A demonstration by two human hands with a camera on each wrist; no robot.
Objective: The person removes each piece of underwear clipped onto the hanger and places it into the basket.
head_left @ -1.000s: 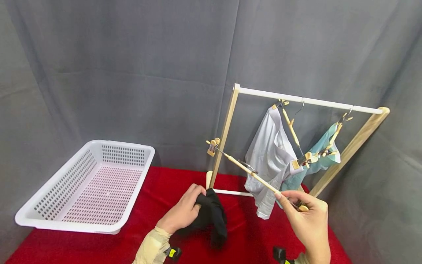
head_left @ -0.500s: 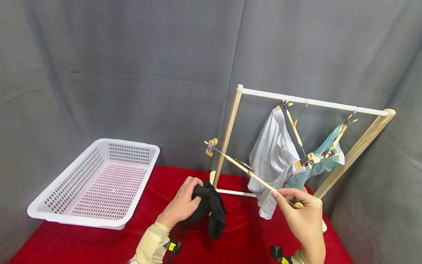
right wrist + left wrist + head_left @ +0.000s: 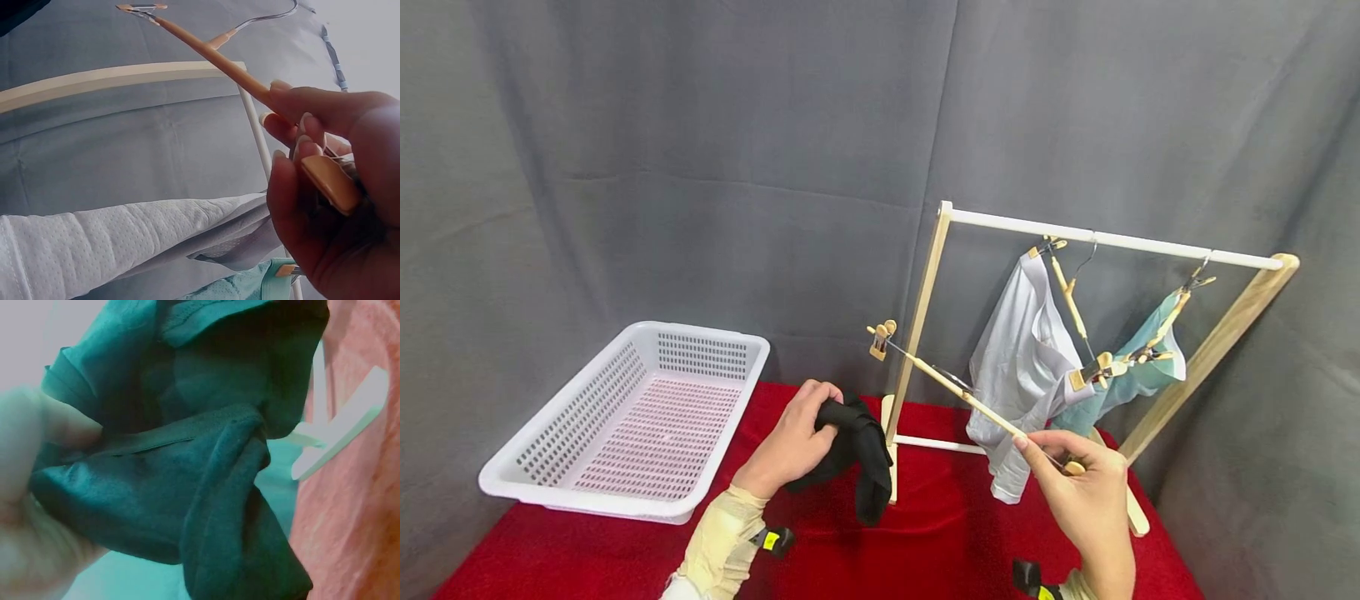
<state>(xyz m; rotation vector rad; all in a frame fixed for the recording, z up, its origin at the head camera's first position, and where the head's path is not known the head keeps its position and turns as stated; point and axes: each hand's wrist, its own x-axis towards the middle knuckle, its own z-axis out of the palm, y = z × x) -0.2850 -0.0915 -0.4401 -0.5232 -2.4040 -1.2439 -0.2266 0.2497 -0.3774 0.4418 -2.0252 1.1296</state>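
Observation:
Between the basket and the rack, my left hand [image 3: 795,435] grips a bunched black cloth garment [image 3: 854,442], whose loose end droops to the right. The left wrist view shows the thumb pressed over folds of this garment [image 3: 144,487]; its exact kind is hard to tell. My right hand [image 3: 1086,492] holds a wooden clip hanger [image 3: 958,392] near its right end, fingers curled round the bar and clip. A clip [image 3: 881,340] sits at the hanger's far left end with no cloth in it. In the right wrist view the hanger's metal hook [image 3: 269,17] points away.
A small rack [image 3: 922,317] with a white top rail stands at the right. On it hang light grey underpants [image 3: 1022,367] and a teal garment [image 3: 1120,387], each on a clip hanger. A white perforated basket [image 3: 718,467] stands at the left on red cloth [image 3: 842,554].
My left hand has shifted left and slightly up with the black garment, now a little farther from the hanger. The right hand holds the hanger almost where it was. The head view has turned slightly.

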